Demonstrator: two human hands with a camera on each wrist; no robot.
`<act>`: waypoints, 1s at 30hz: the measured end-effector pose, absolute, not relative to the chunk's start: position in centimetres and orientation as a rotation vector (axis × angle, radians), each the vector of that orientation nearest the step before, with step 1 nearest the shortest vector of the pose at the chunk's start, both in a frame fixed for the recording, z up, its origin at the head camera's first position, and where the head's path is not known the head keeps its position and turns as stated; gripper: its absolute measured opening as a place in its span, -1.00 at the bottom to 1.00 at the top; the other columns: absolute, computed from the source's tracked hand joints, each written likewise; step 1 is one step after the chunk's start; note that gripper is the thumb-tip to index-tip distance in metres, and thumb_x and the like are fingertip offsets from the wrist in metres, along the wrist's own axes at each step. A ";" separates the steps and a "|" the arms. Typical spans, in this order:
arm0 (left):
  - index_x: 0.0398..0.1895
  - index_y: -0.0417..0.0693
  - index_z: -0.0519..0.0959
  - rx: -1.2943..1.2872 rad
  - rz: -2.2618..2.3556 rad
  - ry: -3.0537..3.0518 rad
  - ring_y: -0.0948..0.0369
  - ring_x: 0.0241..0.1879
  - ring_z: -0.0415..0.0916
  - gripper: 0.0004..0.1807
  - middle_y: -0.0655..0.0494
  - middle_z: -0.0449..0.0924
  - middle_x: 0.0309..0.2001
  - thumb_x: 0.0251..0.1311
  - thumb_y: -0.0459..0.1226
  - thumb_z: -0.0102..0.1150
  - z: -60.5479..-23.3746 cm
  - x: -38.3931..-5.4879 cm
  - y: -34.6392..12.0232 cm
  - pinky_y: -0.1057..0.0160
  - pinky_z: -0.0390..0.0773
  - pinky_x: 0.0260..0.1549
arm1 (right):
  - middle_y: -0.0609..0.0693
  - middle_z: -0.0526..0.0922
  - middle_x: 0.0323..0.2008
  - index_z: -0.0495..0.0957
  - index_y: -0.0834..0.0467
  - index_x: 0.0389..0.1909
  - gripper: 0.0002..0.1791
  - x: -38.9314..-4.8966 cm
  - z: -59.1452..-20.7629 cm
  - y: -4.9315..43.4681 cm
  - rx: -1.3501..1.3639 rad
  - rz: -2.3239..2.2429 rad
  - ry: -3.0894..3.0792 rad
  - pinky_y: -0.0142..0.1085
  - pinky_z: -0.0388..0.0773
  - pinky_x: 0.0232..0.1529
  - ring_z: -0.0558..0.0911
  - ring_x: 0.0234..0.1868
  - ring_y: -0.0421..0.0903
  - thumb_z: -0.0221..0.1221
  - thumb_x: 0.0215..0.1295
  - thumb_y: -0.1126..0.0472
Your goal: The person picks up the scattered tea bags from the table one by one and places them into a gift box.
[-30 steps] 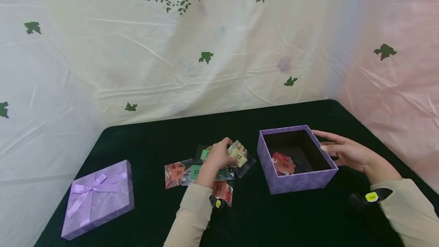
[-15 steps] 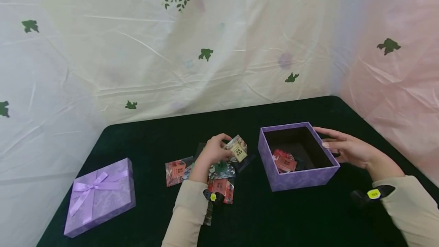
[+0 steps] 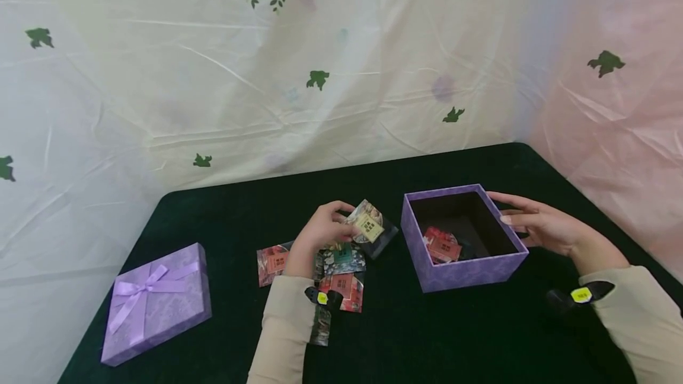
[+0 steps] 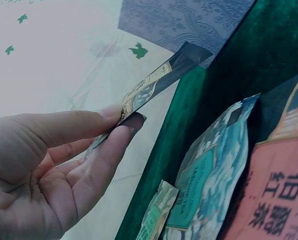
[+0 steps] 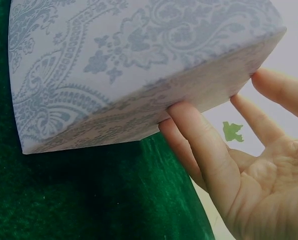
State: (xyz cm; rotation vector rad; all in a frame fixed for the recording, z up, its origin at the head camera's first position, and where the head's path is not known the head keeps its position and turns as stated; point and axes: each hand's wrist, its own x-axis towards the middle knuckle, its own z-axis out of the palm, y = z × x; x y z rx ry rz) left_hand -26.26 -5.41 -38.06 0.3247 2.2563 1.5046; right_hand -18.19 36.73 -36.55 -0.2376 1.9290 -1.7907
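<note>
In the head view, my left hand [image 3: 326, 227] pinches a tea sachet with a yellow label [image 3: 369, 227] between thumb and fingers. The left wrist view shows this sachet [image 4: 151, 90] edge-on, its dark end pointing away from the hand. Below it lie other tea sachets, among them a teal one [image 3: 342, 258] and a red one [image 3: 347, 290]. My right hand [image 3: 555, 230] touches the right side of a purple box [image 3: 469, 277] without a lid. In the right wrist view, its extended fingertips rest against the patterned box wall [image 5: 138, 55]. A red sachet [image 3: 443, 246] lies inside.
The purple box lid [image 3: 160, 304], with a ribbon bow, lies at the left on the dark green tabletop [image 3: 229, 218]. An orange-labelled sachet [image 3: 273, 262] and a dark sachet [image 3: 321, 328] lie around the left forearm. A fabric backdrop [image 3: 373, 105] rises behind the table.
My left hand has raised the yellow-labelled sachet from the pile and drawn back slightly to the left. My right hand stays at the box. The view has shifted slightly.
</note>
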 end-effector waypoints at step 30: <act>0.16 -0.19 0.40 0.297 1.703 2.122 0.19 -0.33 0.59 -0.62 -0.15 0.51 -0.14 0.29 -0.34 0.12 -36.6 -25.9 -6.0 0.04 0.61 -0.08 | -0.26 0.58 0.08 0.22 -0.34 0.33 -0.49 -18.0 -36.3 36.6 -0.189 -1.805 1.920 -0.05 0.52 0.02 0.58 0.07 -0.18 -0.18 0.50 0.22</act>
